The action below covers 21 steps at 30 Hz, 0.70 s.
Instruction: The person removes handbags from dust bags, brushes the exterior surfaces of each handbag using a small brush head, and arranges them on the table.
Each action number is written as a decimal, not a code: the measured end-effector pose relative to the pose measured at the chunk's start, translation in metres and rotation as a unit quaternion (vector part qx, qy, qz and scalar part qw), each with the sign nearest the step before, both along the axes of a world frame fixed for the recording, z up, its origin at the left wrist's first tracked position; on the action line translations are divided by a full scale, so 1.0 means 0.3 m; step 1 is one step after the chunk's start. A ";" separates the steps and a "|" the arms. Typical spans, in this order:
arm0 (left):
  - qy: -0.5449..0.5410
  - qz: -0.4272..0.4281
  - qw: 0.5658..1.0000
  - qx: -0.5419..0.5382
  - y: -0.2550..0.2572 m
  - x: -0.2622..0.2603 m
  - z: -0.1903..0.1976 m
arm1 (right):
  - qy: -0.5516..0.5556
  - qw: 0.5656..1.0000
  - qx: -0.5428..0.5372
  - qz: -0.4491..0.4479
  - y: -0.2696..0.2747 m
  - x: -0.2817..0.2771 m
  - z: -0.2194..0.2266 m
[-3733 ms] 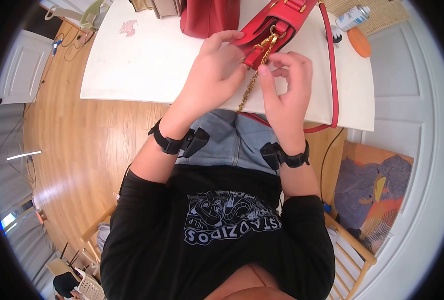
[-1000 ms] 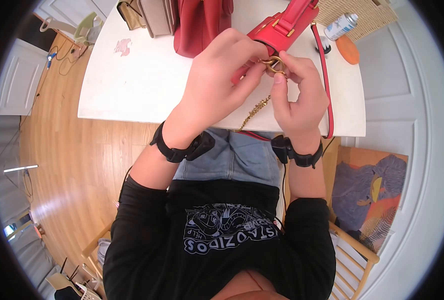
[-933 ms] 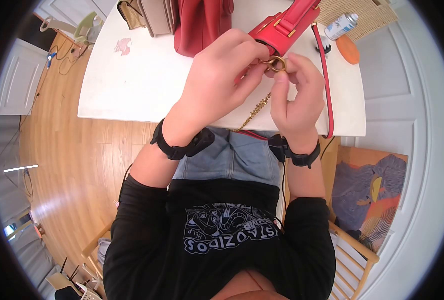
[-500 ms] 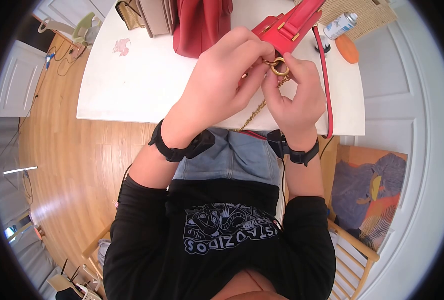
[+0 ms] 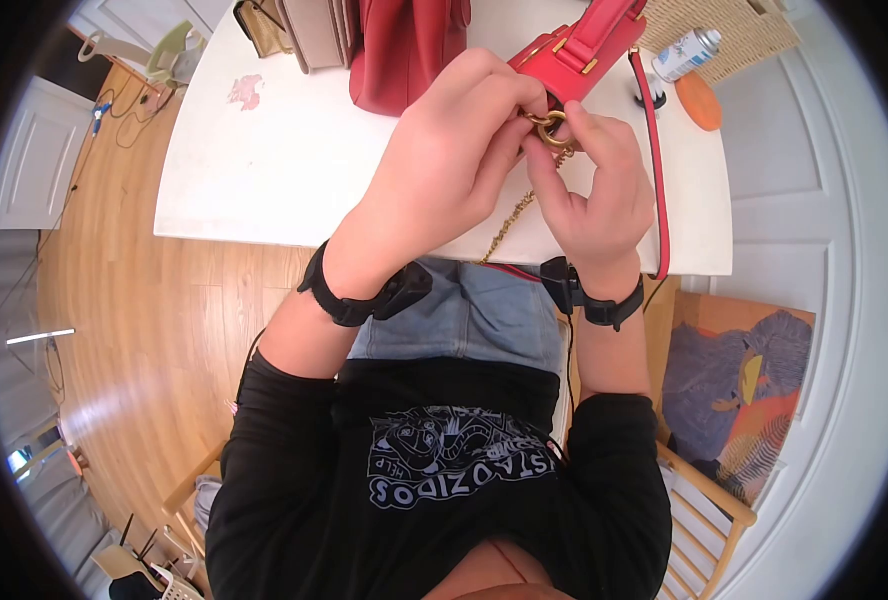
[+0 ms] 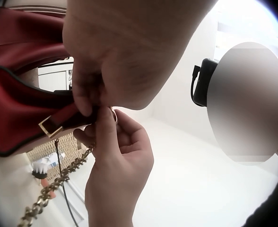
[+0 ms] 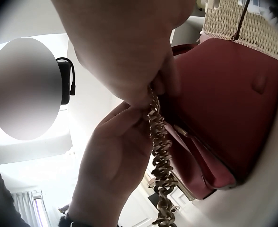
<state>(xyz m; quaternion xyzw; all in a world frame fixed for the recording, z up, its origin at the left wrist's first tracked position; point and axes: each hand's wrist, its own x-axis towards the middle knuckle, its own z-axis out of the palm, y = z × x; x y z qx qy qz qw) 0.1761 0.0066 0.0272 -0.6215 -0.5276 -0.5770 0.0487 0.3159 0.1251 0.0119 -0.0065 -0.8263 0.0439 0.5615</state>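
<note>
Ring point(image 5: 556, 145) and clasp point(image 5: 536, 118) meeting at the bag's point(image 5: 562, 75) near end

Left hand point(image 5: 449, 140) is pinching the clasp, fingers curled; exact hold partly hidden. Right hand point(image 5: 604, 185) is pinching the ring between thumb and forefinger, hardly open. Chain point(image 5: 512, 215) is trailing away from the bag. Judgement: works best with left holding steady close to the bag, right angling the ring square to the clasp, chain staying slack and untwisted.

On the far side of the white table point(image 5: 274, 180) are a gold bag point(image 5: 263, 28), a tan bag point(image 5: 316, 35) and a big red bag point(image 5: 404, 55), left to right. Far right, a spray can point(image 5: 686, 55) is near a woven basket point(image 5: 739, 38) and an orange thing point(image 5: 699, 102).
</note>
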 end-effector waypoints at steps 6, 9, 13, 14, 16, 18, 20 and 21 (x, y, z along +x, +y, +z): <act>0.009 0.032 0.999 0.023 0.014 0.005 -0.007 | -0.012 0.999 0.019 -0.044 -0.003 0.012 0.029; 0.023 0.054 0.997 0.043 0.018 0.010 -0.009 | -0.017 0.995 0.072 -0.071 -0.003 0.011 0.051; 0.023 0.072 0.996 0.050 0.013 0.014 -0.004 | -0.044 0.993 0.096 -0.055 0.021 0.016 0.085; 0.022 0.073 0.996 0.050 0.012 0.017 -0.002 | -0.061 0.992 0.108 -0.038 0.030 0.019 0.098; 0.010 0.084 0.996 0.038 0.009 0.020 -0.002 | -0.078 0.989 0.122 -0.020 0.043 0.030 0.122; 0.014 0.082 0.996 0.039 0.009 0.022 -0.004 | -0.125 0.985 0.119 -0.005 0.048 0.047 0.145; 0.017 0.080 0.996 0.038 0.008 0.028 -0.010 | -0.126 0.985 0.114 0.002 0.051 0.050 0.145; 0.013 0.075 0.996 0.042 0.007 0.030 -0.012 | -0.123 0.986 0.109 0.006 0.051 0.051 0.144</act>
